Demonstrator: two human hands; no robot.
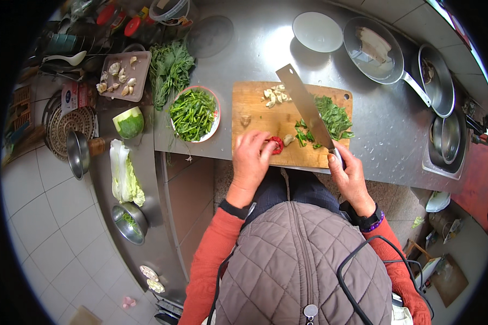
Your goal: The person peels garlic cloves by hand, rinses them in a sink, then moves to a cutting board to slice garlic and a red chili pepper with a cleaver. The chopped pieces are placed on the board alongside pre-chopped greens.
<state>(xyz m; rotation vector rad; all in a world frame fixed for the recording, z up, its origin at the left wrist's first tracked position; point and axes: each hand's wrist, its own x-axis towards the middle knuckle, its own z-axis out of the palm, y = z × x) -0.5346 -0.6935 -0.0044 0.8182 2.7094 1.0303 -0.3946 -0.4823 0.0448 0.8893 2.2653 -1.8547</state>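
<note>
Just right of frame centre, the right hand [348, 167] grips a cleaver [309, 108], likely stiff and weighty, by its handle [336, 156], the safest hold; the left hand [251, 153] meets a soft-looking red pepper [277, 145], pinch unclear.

Stainless-steel countertop [390, 124] — supports, from left to right: loose leafy greens [169, 73], a red-rimmed bowl [217, 120], a rectangular wooden cutting board [274, 120], a plain white bowl [317, 32] and a frying pan [393, 66] — handle angled right.

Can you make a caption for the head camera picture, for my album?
Over a wooden board, the right hand holds a knife; the left hand touches red pepper.
</note>
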